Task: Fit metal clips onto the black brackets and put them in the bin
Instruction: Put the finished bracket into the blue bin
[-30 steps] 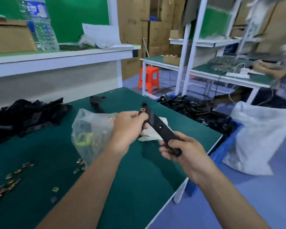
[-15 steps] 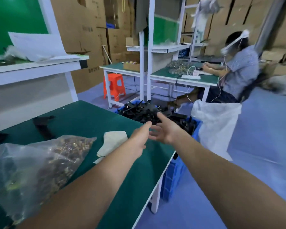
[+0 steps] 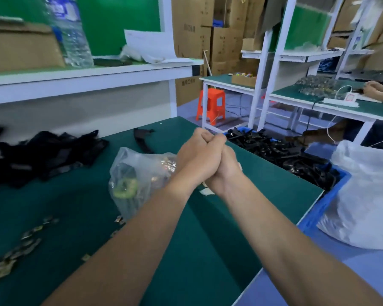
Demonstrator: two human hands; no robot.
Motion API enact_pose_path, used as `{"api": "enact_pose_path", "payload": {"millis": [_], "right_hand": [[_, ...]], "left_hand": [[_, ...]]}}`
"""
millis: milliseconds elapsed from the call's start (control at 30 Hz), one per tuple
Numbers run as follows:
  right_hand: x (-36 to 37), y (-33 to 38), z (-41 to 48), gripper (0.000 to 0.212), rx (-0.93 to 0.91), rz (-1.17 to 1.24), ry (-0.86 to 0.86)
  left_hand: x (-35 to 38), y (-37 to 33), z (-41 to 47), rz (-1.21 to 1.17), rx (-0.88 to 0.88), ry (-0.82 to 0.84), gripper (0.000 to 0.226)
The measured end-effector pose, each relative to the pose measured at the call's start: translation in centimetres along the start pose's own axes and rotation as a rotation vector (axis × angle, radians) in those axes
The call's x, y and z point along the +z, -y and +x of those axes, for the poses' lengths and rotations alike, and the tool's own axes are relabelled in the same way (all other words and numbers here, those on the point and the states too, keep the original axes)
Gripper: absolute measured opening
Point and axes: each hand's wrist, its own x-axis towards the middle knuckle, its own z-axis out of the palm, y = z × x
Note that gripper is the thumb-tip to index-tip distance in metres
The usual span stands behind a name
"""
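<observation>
My left hand (image 3: 198, 159) and my right hand (image 3: 229, 171) are pressed together above the green table (image 3: 208, 250), fingers curled, with no bracket or clip visible in them. The left hand covers most of the right. A blue bin (image 3: 332, 195) full of black brackets (image 3: 281, 153) stands beyond the table's right edge. More black brackets (image 3: 42, 155) are heaped at the table's left, and a single bracket (image 3: 143, 140) lies at the back. Loose metal clips (image 3: 13, 255) are scattered at the front left. A clear bag of clips (image 3: 137, 177) sits just left of my hands.
A white sack (image 3: 367, 195) stands on the floor beside the bin. A scrap of white cloth (image 3: 206, 191) shows under my wrists. The shelf behind holds a water bottle (image 3: 71, 34) and a cardboard box (image 3: 20, 47). Another person's hand (image 3: 376, 89) works at the far bench.
The bracket I held a second ago is gone from my hands. Both hands reached toward the bin, then drew back over the table and closed against each other.
</observation>
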Motion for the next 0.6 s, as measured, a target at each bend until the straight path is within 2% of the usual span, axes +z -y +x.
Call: {"api": "enact_pose_path", "payload": {"millis": [67, 100, 167, 233, 300, 400, 533, 600], "right_hand": [[1.7, -1.7, -0.1, 0.043, -0.01, 0.099, 0.154], [3.6, -2.2, -0.9, 0.042, -0.007, 0.126, 0.282], [7.4, -4.7, -1.3, 0.04, -0.052, 0.01, 0.379], [10.6, -7.6, -1.4, 0.044, -0.108, -0.205, 0.436], [13.8, -10.6, -1.6, 0.05, -0.088, -0.393, 0.51], [16.9, -15.0, -1.5, 0.058, -0.015, -0.545, 0.571], [19.7, -20.0, 0.0, 0.061, 0.024, -0.767, 0.633], [20.7, -21.9, 0.9, 0.067, 0.019, -0.914, 0.637]], "left_hand": [[-4.2, 0.6, -0.4, 0.1, 0.094, -0.103, 0.036], [-6.5, 1.1, -0.8, 0.143, 0.134, -0.168, 0.034], [-11.4, 2.7, -1.9, 0.186, 0.188, -0.283, 0.033], [-16.4, 5.4, -3.2, 0.207, 0.177, -0.386, 0.03], [-21.0, 9.2, -4.9, 0.201, 0.079, -0.497, 0.023], [-25.9, 15.9, -7.8, 0.268, -0.13, -0.598, 0.019], [-29.3, 24.6, -11.9, 0.438, -0.402, -0.592, 0.023], [-29.4, 27.4, -13.1, 0.475, -0.412, -0.533, 0.026]]}}
